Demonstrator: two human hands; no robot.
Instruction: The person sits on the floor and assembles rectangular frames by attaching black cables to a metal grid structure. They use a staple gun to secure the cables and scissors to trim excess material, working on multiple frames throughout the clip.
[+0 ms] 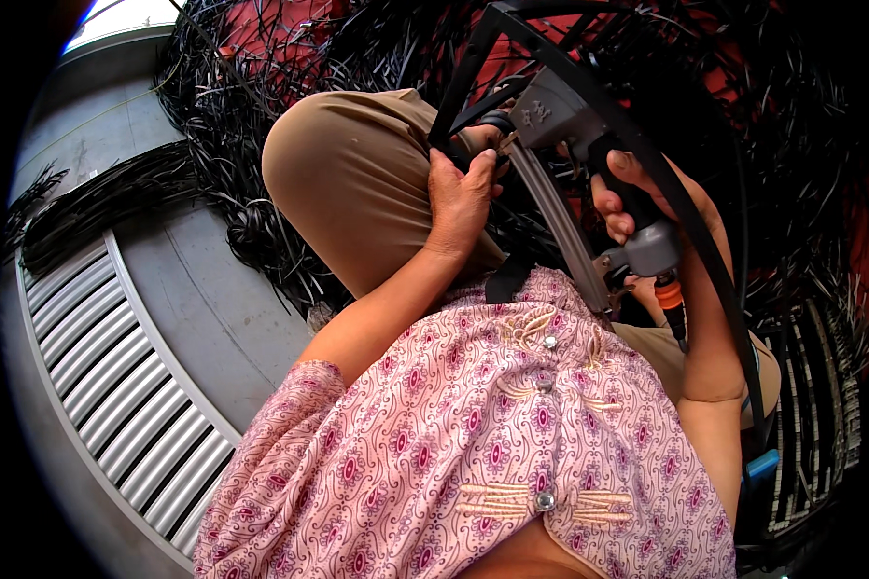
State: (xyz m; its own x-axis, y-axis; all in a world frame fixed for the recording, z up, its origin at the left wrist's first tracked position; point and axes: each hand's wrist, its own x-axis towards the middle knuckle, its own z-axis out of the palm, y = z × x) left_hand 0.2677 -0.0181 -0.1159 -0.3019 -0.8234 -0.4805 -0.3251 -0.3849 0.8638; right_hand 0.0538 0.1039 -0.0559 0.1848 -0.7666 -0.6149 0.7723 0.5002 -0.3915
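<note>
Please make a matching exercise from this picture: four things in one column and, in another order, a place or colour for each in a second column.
Things:
1. left hand
2. right hand
3. grille
4. fitting

Place or colour:
A. orange, under the tool's grip
B. grips the grey tool's handle
C. grey ribbed, on the floor at the left
D. on the black strips by the tool's nose

Pairs: 1-D, 2-B, 3-C, 4-A

Black strips (222, 116) crowd around the knee (348, 164); bare concrete floor (193, 289) lies open leftward.
</note>
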